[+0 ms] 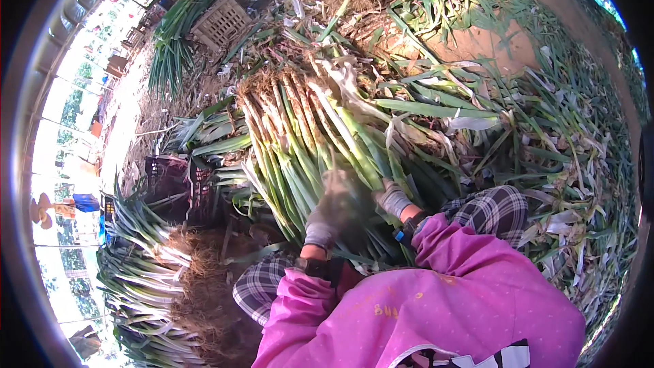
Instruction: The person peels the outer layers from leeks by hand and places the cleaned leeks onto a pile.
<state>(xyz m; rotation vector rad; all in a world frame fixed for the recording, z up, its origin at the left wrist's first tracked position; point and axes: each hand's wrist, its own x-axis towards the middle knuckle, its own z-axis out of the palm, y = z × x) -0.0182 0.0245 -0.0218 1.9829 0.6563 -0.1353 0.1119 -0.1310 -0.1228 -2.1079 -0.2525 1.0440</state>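
Observation:
A pile of unpeeled leeks [283,140] lies in front of me, brown roots at the far end and green leaves toward my knees. My left hand [332,201], in a pale glove, is over the leaves in the middle of the pile. Motion smears its fingers, so their grip does not show. On the right, my gloved right hand [392,199] is closed around the leafy part of a thick pale-green leek [357,153]. The tips of its fingers are partly hidden among the leaves.
Cleaned leeks [153,293] with bushy roots lie in a row at the lower left. Behind them stands a dark plastic crate [169,180]. A beige crate [221,22] and a green leek bundle [174,48] are farther back. Stripped leaves [572,184] cover the ground at right.

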